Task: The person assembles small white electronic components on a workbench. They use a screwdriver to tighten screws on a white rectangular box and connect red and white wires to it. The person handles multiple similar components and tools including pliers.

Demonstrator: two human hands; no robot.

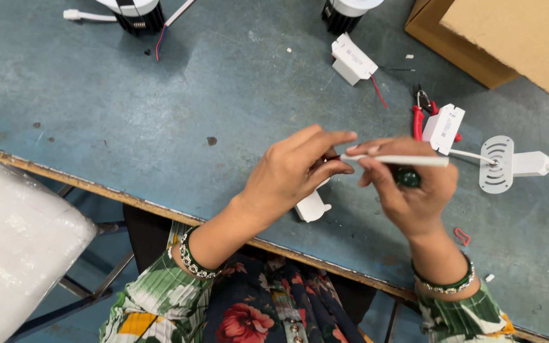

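Observation:
My right hand (408, 190) grips a thin white cable (395, 160) that lies level across its fingers. My left hand (297, 168) pinches the cable's left end, where dark wire tips show between thumb and forefinger. Both hands hover over the blue-grey table (160, 121). The cable runs right to a white driver box (443, 128). A small white plastic piece (312, 207) lies on the table just under my left hand.
Red-handled pliers (419, 114) lie by the driver box. A round white slotted plate (497, 164) with a white connector is at right. Another white driver box (352, 58), two black-and-white lamp bodies (136, 14), and cardboard boxes (509, 38) sit along the far edge.

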